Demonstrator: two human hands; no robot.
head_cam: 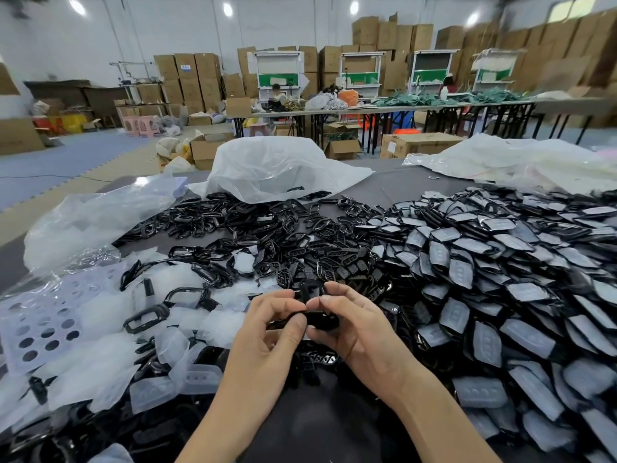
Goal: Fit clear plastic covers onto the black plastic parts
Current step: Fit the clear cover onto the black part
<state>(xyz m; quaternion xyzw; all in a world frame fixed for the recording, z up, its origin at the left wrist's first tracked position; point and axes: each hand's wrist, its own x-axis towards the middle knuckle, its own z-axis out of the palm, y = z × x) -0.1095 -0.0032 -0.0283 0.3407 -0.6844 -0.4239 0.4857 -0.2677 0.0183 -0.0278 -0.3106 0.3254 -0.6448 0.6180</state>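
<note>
Both my hands meet over the table's near middle. My left hand and my right hand each pinch the same black plastic part between thumb and fingers. Whether a clear cover sits on it is hidden by my fingers. Loose clear plastic covers lie heaped to the left. Bare black frames are spread across the middle. A big pile of black parts with covers fitted fills the right side.
A white plastic bag lies open behind the black frames, and more bags sit at the back right. A perforated lilac sheet lies at the left. Beyond the table stand other work tables, cartons and seated people.
</note>
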